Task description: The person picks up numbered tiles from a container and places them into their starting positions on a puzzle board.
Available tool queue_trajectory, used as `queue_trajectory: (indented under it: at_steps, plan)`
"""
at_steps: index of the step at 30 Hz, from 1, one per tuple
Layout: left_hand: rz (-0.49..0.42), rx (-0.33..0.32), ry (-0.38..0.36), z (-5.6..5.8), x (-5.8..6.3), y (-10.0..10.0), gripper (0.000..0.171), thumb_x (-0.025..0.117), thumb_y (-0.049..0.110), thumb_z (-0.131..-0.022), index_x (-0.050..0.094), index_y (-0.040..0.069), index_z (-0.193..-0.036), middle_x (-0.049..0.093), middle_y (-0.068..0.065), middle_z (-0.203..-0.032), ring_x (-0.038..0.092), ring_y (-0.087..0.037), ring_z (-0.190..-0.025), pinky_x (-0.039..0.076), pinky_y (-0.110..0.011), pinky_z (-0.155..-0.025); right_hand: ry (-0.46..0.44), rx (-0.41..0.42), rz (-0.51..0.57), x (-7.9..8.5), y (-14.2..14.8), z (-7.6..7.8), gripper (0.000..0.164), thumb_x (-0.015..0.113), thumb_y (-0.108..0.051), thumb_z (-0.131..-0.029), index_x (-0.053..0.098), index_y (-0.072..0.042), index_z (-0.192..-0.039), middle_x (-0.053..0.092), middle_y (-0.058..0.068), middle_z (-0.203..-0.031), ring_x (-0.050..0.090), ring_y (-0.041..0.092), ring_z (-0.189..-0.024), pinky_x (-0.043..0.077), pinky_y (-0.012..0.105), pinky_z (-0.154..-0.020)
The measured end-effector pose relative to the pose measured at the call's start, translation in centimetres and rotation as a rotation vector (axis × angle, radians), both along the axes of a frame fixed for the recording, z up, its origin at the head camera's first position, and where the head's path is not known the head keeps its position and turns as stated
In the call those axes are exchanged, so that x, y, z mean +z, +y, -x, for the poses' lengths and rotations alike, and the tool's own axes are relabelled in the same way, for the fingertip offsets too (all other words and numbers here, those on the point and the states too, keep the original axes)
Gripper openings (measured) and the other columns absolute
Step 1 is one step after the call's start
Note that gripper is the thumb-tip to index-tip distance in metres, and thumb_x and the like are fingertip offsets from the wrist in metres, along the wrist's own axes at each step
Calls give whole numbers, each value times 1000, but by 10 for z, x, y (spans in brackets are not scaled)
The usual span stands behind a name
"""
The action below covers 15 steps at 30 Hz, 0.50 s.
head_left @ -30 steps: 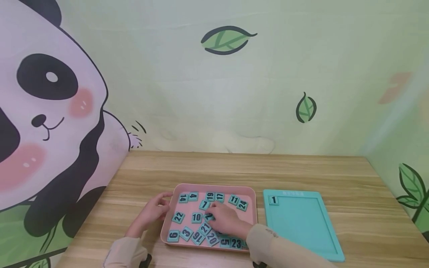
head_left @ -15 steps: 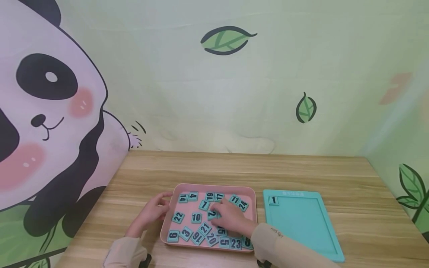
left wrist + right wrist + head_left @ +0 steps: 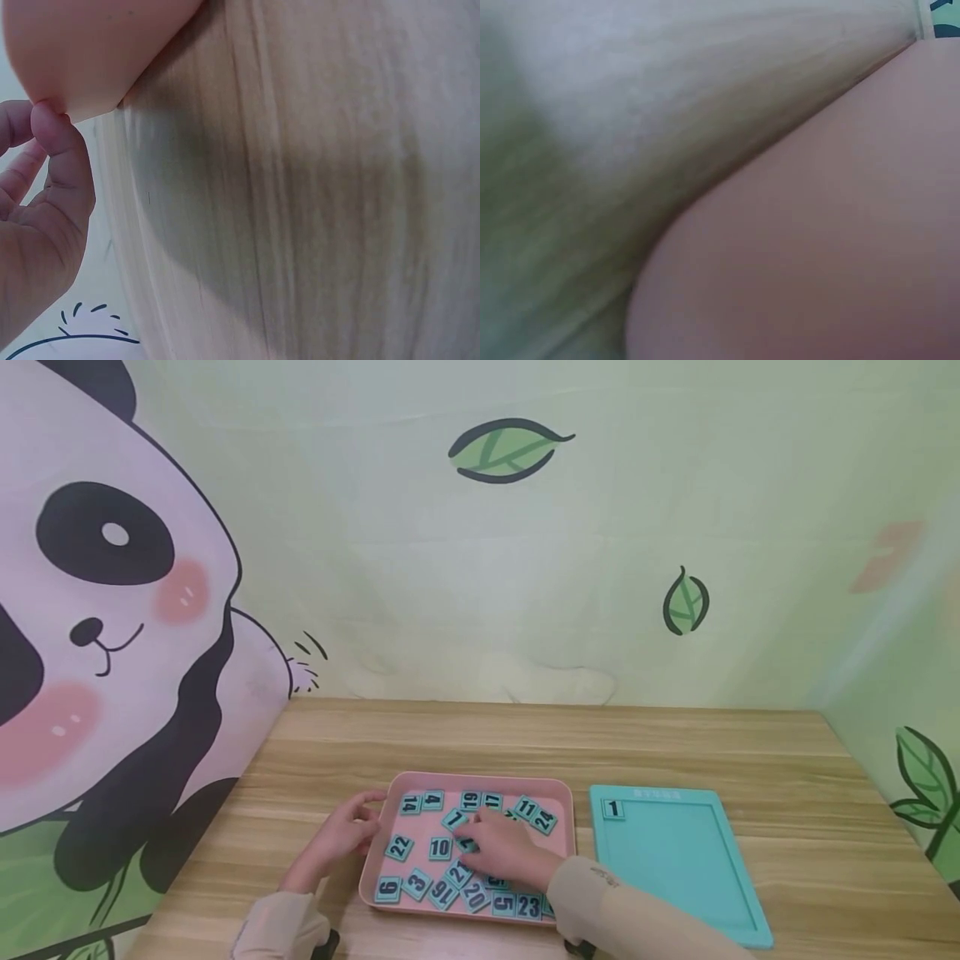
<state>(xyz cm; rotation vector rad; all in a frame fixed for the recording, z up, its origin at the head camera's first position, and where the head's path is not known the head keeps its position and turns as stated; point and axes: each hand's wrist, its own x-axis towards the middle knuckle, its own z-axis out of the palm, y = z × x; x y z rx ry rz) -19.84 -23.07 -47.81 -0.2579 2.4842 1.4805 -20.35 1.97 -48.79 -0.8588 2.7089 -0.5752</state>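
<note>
A pink tray (image 3: 558, 860) on the table holds several blue-green square tiles with black numbers. My left hand (image 3: 347, 829) is at its left side; in the left wrist view the thumb (image 3: 60, 139) and a finger pinch the tray's edge. Over the middle of the tray, my right hand (image 3: 506, 849) grips the number 2 tile (image 3: 467, 844), mostly covered by the fingertips. Next to those fingers lie the 7 tile (image 3: 454, 819), the 10 tile (image 3: 440, 848) and the 21 tile (image 3: 458, 872). The right wrist view shows only the tray's outer wall (image 3: 802, 247) and the tabletop, no fingers.
Right of the tray lies a turquoise framed board (image 3: 667, 868), with a number 1 tile (image 3: 612, 809) in its upper left corner. The right forearm crosses in front of the board's lower left part. A printed backdrop (image 3: 420, 568) rises behind the wooden table (image 3: 525, 731).
My right hand shifted slightly right with the 2 tile, then came back left. The 7 tile has turned a little. My left hand stays at the tray's edge.
</note>
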Motion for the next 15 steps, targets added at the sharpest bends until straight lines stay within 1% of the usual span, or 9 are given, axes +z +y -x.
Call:
queue_trajectory:
  at_steps: [4, 7, 11, 15]
  plan:
    - [-2, -4, 9, -1, 1, 1, 44, 47, 1, -84, 44, 12, -126, 50, -14, -95, 53, -20, -77, 47, -29, -60, 27, 11, 7, 1, -1, -1, 30, 58, -33, -81, 61, -29, -110, 48, -8, -94, 41, 6, -80, 37, 21, -67]
    - [-6, -8, 16, -2, 1, 1, 44, 47, 0, -84, 44, 11, -126, 50, -14, -93, 52, -19, -75, 46, -29, -59, 14, 6, 18, 3, 1, -1, 27, 60, -30, -79, 62, -29, -106, 50, -8, -97, 43, 6, -82, 38, 23, -71]
    - [-14, -13, 15, -1, 1, 0, 44, 46, 0, -84, 44, 11, -127, 50, -14, -94, 53, -19, -76, 47, -29, -59, -16, -11, 17, 2, 4, 0, 34, 63, -28, -77, 60, -30, -110, 50, -9, -99, 44, 6, -82, 39, 23, -70]
    - [-12, -16, 11, -1, 0, 0, 43, 46, 0, -85, 43, 10, -127, 50, -14, -95, 53, -19, -76, 47, -29, -60, 1, -48, 4, -1, 5, 1, 44, 65, -30, -74, 55, -26, -117, 53, -6, -105, 47, 6, -86, 43, 26, -76]
